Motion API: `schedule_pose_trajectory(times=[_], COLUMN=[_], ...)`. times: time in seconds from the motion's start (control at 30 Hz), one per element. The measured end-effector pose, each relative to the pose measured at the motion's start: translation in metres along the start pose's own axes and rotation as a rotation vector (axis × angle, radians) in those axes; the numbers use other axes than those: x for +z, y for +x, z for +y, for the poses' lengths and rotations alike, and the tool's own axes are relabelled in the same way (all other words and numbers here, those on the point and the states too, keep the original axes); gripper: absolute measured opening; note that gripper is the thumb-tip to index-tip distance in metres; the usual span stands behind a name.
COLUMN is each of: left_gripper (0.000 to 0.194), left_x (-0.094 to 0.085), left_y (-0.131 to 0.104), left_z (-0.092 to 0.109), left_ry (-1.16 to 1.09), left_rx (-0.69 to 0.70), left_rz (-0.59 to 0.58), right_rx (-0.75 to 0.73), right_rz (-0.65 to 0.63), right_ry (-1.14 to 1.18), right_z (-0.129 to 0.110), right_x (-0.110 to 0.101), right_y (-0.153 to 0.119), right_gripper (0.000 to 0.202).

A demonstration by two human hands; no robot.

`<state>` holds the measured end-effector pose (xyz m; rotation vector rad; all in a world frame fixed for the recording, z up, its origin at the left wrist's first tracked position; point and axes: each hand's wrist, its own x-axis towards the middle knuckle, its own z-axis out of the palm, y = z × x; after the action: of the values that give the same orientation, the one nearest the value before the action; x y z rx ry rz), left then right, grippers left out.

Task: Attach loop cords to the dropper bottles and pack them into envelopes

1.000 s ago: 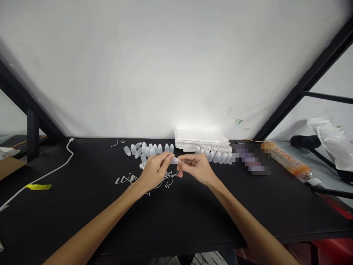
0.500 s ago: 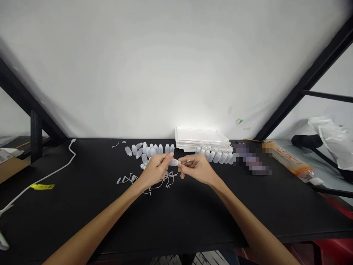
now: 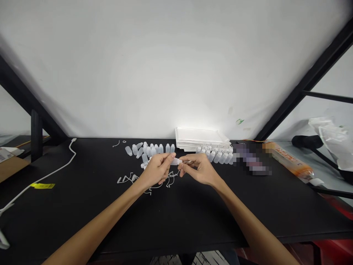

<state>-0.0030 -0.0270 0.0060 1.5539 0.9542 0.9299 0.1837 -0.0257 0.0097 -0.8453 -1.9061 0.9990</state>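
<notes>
One small bottle [image 3: 175, 162], pale & cloudy, is held mid-view above the black surface [image 3: 176, 221], its neck pointing to 3 o'clock. L hand [image 3: 156, 168] has thumb & fingers closed round the body. R hand [image 3: 200, 168] is pinched to a narrow gap at the neck, other fingers curled; a pale bit [image 3: 188, 161] shows btwn its fingers, too hidden to ID.

To work the neck well, I'd say: L grip firm but light, as the plastic looks soft & might squash; R fingertips in line w/ the neck, pressure straight toward 9 o'clock, no slant; wrists low & steady.

Counts, w/ the held bottle as clock centre: 1 bottle in hand. Approx. 12 loose bottles [image 3: 153, 151] at 10 o'clock, some upright, some lying. At 3 o'clock, a tight bunch of bottles [image 3: 222, 158], approx. a dozen, overlapping, so no exact no. Btwn 7 & 8 o'clock, a tangle of thin white tubes [image 3: 134, 177], several, partly behind the L hand, can't be counted. Btwn 9 & 10, farther off: 1 lone tube [image 3: 117, 144], 1 small ring [image 3: 124, 141]. Btwn 1 & 2: 1 stack of white envelopes [image 3: 202, 139], no. unclear. Far 9 o'clock: 1 white cable [image 3: 52, 171] w/ 1 yellow tag [image 3: 43, 186].
</notes>
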Motion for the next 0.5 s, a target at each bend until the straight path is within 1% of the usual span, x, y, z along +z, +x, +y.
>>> schedule_pose_trajectory(times=[0.1, 0.17, 0.3, 0.5], left_gripper=[0.043, 0.045, 0.049, 0.052], left_x=[0.0005, 0.0011, 0.001, -0.0025], left_y=[-0.0002, -0.0009, -0.0024, -0.0018], left_z=[0.0003, 0.0014, 0.0036, 0.0022], left_ry=[-0.012, -0.031, -0.063, -0.059], left_rx=[-0.016, -0.047, -0.121, -0.187], left_rz=[0.003, 0.0, -0.03, -0.087], right_rx=[0.014, 0.034, 0.097, 0.118], right_rz=[-0.005, -0.03, -0.1, -0.127], right_ry=[0.005, 0.014, 0.034, -0.033], right_z=[-0.0027, -0.0051, -0.0087, -0.0056], right_x=[-0.0005, -0.0014, -0.0038, -0.0037], right_y=[0.0, -0.0001, -0.0003, -0.0006], right_gripper=[0.014, 0.017, 0.021, 0.023])
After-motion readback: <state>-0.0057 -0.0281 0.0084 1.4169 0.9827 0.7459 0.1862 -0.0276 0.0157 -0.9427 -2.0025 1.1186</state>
